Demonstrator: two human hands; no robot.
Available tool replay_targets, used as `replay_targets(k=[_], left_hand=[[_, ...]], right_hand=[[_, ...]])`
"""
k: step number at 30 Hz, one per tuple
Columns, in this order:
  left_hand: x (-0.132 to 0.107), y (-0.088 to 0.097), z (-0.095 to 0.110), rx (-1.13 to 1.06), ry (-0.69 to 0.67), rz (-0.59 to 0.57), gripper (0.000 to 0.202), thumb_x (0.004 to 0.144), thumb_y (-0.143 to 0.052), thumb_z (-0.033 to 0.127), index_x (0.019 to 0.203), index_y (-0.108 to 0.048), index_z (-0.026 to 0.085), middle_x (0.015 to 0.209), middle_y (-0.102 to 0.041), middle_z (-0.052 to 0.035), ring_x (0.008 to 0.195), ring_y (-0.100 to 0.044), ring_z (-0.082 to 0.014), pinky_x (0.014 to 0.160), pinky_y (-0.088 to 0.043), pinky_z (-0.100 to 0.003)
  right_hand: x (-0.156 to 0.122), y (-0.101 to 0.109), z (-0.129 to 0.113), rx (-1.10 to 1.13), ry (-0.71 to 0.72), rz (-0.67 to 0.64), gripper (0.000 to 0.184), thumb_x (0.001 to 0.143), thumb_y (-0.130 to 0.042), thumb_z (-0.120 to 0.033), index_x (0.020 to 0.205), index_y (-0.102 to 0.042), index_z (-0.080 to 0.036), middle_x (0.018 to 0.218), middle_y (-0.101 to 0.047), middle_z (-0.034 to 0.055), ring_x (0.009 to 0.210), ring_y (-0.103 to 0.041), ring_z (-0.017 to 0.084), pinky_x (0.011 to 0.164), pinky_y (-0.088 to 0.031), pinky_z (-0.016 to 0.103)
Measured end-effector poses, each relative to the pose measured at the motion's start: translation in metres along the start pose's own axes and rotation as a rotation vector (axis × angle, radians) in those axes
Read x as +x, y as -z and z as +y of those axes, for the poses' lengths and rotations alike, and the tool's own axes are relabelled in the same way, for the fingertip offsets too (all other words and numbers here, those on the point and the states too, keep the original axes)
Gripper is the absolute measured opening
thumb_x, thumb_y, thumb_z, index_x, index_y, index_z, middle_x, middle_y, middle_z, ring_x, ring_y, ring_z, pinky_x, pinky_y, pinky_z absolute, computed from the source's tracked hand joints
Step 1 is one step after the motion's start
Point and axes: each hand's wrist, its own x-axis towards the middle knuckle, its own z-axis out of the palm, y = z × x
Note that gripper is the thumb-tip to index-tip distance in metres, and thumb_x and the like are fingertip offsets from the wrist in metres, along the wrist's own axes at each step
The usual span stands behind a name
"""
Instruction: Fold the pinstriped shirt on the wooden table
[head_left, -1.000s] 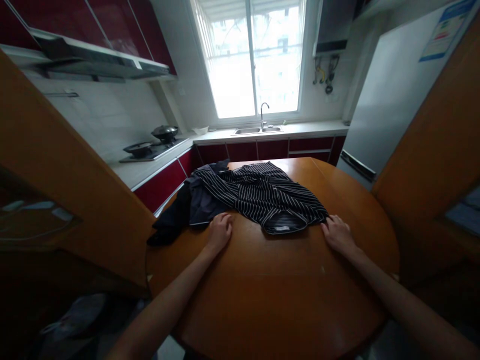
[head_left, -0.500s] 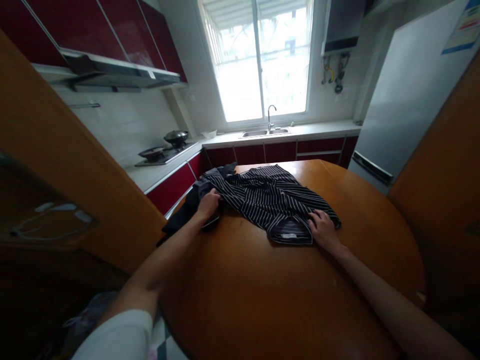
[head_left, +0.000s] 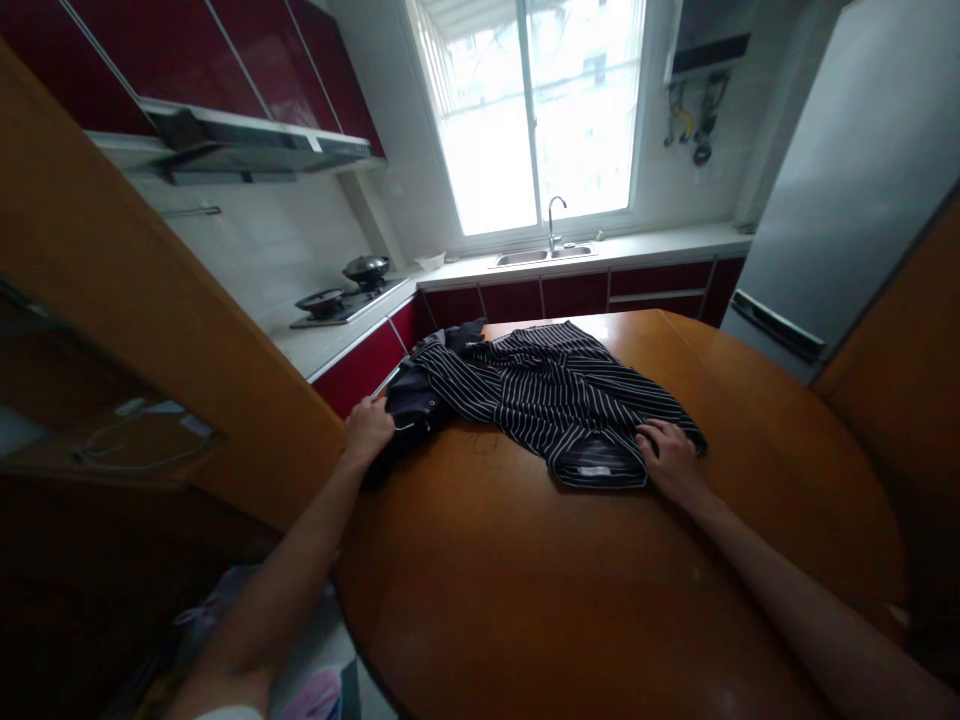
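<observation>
The round orange-brown wooden table (head_left: pixel 570 590) lies bare in its near half, open room out to its curved edge. Across its far half a dark navy shirt with thin white stripes (head_left: pixel 555 390) is spread flat, its long axis running left to right, collar end toward the near side by the right hand (head_left: pixel 670 462). That hand rests palm down on the shirt's near right edge, fingers slightly spread. The left hand (head_left: pixel 367 430), at the table's left rim, has its fingers closed on the shirt's plain dark sleeve (head_left: pixel 409 405), which droops over the edge. Beyond stand the red-fronted kitchen counter (head_left: pixel 570 290) and bright window (head_left: pixel 536 110).
</observation>
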Motion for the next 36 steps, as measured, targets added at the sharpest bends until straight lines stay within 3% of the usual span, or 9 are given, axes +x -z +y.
replay_targets(k=[2,5,8,12,22,27,29,32,36], left_hand=[[-0.01,-0.012,0.025,-0.037,-0.103,0.065,0.054,0.097,-0.045,0.042,0.147,-0.052,0.022,0.147,-0.05,-0.0147,0.133,-0.048,-0.0321,0.111,-0.042,-0.047],[-0.013,-0.03,0.046,0.0,-0.14,-0.113,0.068,0.092,-0.051,0.061,0.153,-0.043,0.033,0.16,-0.034,-0.012,0.146,-0.029,-0.0425,0.111,-0.033,-0.065],[-0.01,-0.047,0.039,0.073,-0.072,-0.221,0.065,0.092,-0.05,0.061,0.152,-0.044,0.035,0.162,-0.029,-0.0137,0.146,-0.023,-0.0478,0.106,-0.03,-0.074],[-0.002,-0.061,0.018,0.087,-0.024,-0.16,0.059,0.095,-0.044,0.055,0.151,-0.046,0.035,0.16,-0.031,-0.0144,0.145,-0.026,-0.0462,0.106,-0.031,-0.072],[0.011,-0.056,0.017,0.002,0.035,-0.182,0.057,0.094,-0.048,0.051,0.147,-0.05,0.03,0.159,-0.031,-0.0181,0.144,-0.026,-0.0471,0.107,-0.027,-0.073],[-0.01,-0.042,0.058,-0.08,0.08,-0.076,0.072,0.088,-0.059,0.043,0.152,-0.041,0.016,0.161,-0.027,-0.0218,0.149,-0.015,-0.049,0.111,-0.022,-0.072],[-0.032,-0.04,0.091,-0.168,-0.061,0.068,0.062,0.091,-0.053,0.032,0.149,-0.045,0.013,0.157,-0.035,-0.0198,0.148,-0.025,-0.0401,0.117,-0.026,-0.061],[-0.067,-0.043,0.141,-0.346,-0.47,0.012,0.048,0.089,-0.051,0.019,0.136,-0.06,0.019,0.145,-0.051,-0.0129,0.136,-0.046,-0.0276,0.116,-0.035,-0.044],[-0.095,-0.05,0.177,-0.428,-0.757,-0.152,0.048,0.085,-0.05,0.009,0.127,-0.068,0.026,0.135,-0.06,-0.0087,0.128,-0.052,-0.0272,0.117,-0.029,-0.056]], right_hand=[[-0.002,0.002,-0.005,-0.01,0.029,-0.027,0.038,0.1,-0.042,-0.043,0.112,-0.072,-0.022,0.128,-0.063,0.0117,0.12,-0.054,0.03,0.097,-0.042,0.046],[-0.006,0.006,-0.013,-0.066,0.078,-0.119,0.035,0.098,-0.047,-0.043,0.112,-0.072,-0.022,0.126,-0.063,0.0112,0.12,-0.053,0.029,0.096,-0.041,0.045],[-0.011,0.013,-0.019,-0.141,0.098,-0.206,0.03,0.095,-0.052,-0.036,0.114,-0.07,-0.022,0.126,-0.063,0.0107,0.117,-0.054,0.029,0.093,-0.041,0.042],[-0.015,0.023,-0.022,-0.182,0.092,-0.233,0.025,0.091,-0.054,-0.027,0.109,-0.069,-0.021,0.119,-0.064,0.0092,0.111,-0.055,0.026,0.089,-0.042,0.038],[-0.051,0.056,-0.018,-0.157,0.122,-0.305,0.01,0.083,-0.057,-0.02,0.084,-0.067,-0.022,0.095,-0.065,0.0084,0.097,-0.057,0.026,0.086,-0.045,0.037],[-0.056,0.082,-0.028,-0.054,0.113,-0.432,0.019,0.091,-0.056,-0.033,0.079,-0.068,-0.024,0.092,-0.066,0.0062,0.088,-0.061,0.023,0.078,-0.047,0.033],[-0.039,0.082,-0.026,-0.057,0.075,-0.364,0.022,0.094,-0.054,-0.036,0.084,-0.07,-0.023,0.097,-0.067,0.0069,0.091,-0.061,0.023,0.081,-0.047,0.034],[-0.004,0.069,-0.014,-0.184,0.034,-0.221,0.023,0.089,-0.061,-0.029,0.108,-0.071,-0.021,0.118,-0.065,0.0108,0.111,-0.057,0.029,0.093,-0.045,0.04],[0.031,0.042,-0.001,-0.287,0.012,-0.231,0.039,0.085,-0.065,-0.023,0.124,-0.067,-0.021,0.133,-0.061,0.0137,0.123,-0.052,0.033,0.096,-0.044,0.046]])
